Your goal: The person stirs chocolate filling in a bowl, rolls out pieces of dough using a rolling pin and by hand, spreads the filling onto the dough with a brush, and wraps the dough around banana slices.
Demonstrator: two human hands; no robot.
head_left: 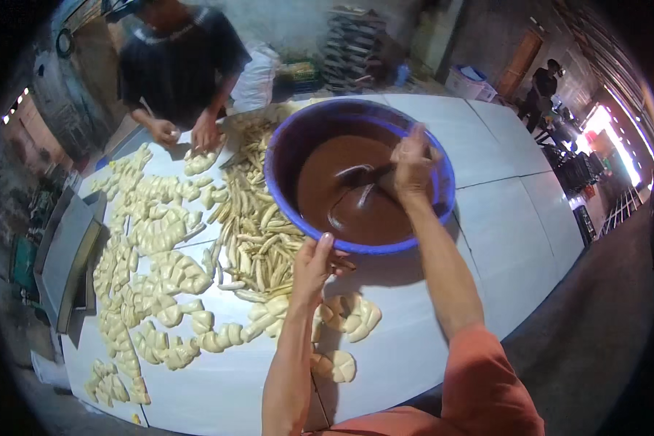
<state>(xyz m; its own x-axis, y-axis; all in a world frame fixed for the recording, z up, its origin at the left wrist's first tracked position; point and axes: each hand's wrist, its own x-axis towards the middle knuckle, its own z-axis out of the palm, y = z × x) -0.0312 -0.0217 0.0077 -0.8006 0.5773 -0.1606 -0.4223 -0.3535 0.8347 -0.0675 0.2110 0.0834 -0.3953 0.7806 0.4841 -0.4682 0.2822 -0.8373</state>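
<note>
A large purple basin (289, 149) of thick brown liquid (360, 211) stands on the white table. My right hand (414, 166) is closed over the basin round a dark tool, whose lower end is in the liquid; its kind is unclear. Swirl marks curve across the surface there. Against the near rim, my left hand (314, 267) grips the basin, thumb up; some fingers are hidden. Left of the basin lies a heap of slender, yellowish, banana-like pieces (258, 251). Beyond my left forearm are pale, smooth, fan-shaped clusters (360, 320).
Many more pale clusters (167, 236) cover the table's left half. Across the table a person in a dark shirt (178, 65) handles one. Metal trays (65, 254) lean at the left edge. Stacked dark racks (352, 47) stand behind; another person (541, 91) is far right.
</note>
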